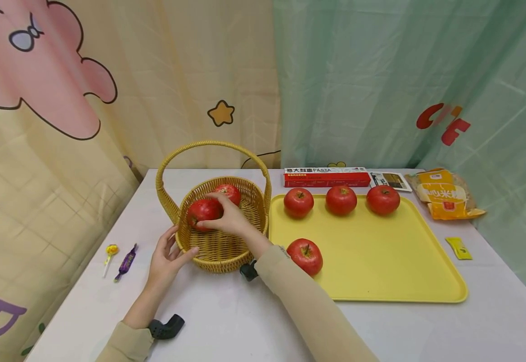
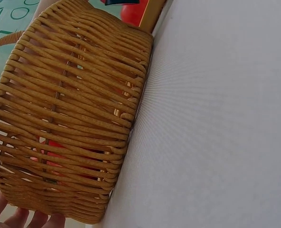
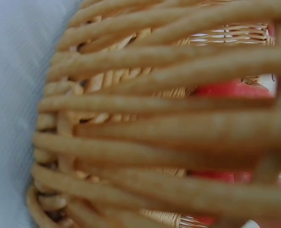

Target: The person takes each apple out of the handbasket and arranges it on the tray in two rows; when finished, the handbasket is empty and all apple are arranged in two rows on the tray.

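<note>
A yellow wicker basket [image 1: 220, 264] with a tall arched handle stands on the left half of the table. My right hand [image 1: 230, 217] reaches into it and grips a red apple [image 1: 204, 212] between thumb and fingers, low at the basket's left side. Behind that, a second apple [image 1: 228, 192] lies in the basket. At the front left, my left hand [image 1: 165, 261] holds the basket, thumb at the rim and fingers against the outer wall. Its fingertips [image 2: 19, 217] show beside the weave in the left wrist view. In the right wrist view, wicker strands [image 3: 154, 142] hide the right hand.
Right of the basket lies a yellow tray [image 1: 380, 261] bearing several red apples [image 1: 307, 256]. Behind it are a red pasta box [image 1: 326, 177] and a card [image 1: 390, 181]. A yellow bag [image 1: 446, 194] and small packet [image 1: 459, 248] lie right; a lollipop [image 1: 110, 254] and purple candy [image 1: 126, 262] left.
</note>
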`<state>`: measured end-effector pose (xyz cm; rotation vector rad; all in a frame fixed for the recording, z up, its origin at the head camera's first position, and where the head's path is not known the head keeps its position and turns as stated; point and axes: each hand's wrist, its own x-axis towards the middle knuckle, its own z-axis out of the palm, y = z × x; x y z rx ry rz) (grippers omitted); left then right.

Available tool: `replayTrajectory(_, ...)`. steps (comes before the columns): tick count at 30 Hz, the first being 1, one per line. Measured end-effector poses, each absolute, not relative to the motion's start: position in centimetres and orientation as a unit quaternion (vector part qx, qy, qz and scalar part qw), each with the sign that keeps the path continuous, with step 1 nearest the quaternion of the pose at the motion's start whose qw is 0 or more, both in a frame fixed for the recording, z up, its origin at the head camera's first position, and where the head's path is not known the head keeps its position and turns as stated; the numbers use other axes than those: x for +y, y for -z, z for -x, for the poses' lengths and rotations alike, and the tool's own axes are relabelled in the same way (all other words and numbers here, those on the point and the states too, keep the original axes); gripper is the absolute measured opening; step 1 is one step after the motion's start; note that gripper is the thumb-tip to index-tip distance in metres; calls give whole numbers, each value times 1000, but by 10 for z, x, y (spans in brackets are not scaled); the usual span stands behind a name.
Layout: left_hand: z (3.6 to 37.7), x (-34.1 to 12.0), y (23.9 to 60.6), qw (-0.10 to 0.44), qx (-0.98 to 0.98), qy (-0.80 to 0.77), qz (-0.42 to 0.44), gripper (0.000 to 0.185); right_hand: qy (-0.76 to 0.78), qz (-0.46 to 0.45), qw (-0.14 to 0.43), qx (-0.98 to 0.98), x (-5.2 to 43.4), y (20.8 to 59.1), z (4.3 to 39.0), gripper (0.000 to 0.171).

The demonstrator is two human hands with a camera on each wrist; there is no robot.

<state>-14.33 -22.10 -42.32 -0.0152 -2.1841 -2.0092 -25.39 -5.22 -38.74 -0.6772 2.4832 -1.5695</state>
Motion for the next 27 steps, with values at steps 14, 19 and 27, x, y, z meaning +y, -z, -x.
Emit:
replayTrajectory(14, 143, -222, 423, 82, -728, 681, 9, 75, 497, 255, 75, 826, -54, 388, 257, 72)
replayTrajectory(19, 143, -222, 424, 84, -726, 682, 15, 75, 483, 268, 79, 830, -55, 388, 258, 71)
replayTrajectory(27, 143, -222, 424, 83, -729, 680, 16, 76, 459, 293, 62, 836, -56, 389, 260, 68)
